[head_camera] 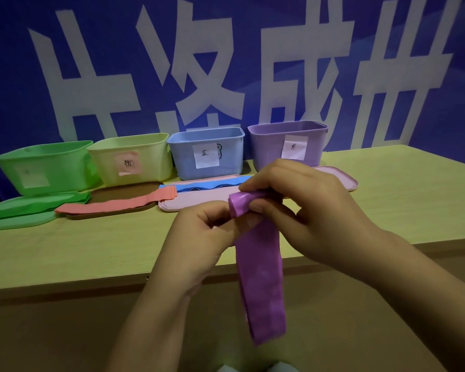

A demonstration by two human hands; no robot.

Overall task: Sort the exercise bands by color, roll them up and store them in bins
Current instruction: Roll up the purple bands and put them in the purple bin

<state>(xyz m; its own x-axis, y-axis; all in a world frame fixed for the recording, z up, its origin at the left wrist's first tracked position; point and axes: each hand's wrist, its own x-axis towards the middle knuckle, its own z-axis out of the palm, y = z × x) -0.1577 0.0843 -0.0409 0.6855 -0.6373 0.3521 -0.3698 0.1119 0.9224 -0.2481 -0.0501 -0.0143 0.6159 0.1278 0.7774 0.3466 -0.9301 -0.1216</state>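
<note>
- Nearest, the purple band is in the air in front of the table edge; most of its length hangs down loose, and only the top part is rolled into a small roll.
- The left hand pinches the band just under the roll, and the right hand has its fingers curled around the roll from above. I judge that the rolling of this band is only at its beginning.
- Farther, on the table, three bands lie flat and not rolled: a green band on a green lid at the left, an orange band across a brown lid, and a blue band on a pink lid.
- At the far side stand four bins in a row: green bin, yellow bin, blue bin and purple bin, which is straight behind the hands.
- The sorting by color looks done. The inside of the bins is hidden, so I cannot tell if something is stored already; at least four bands are left to roll and store.
</note>
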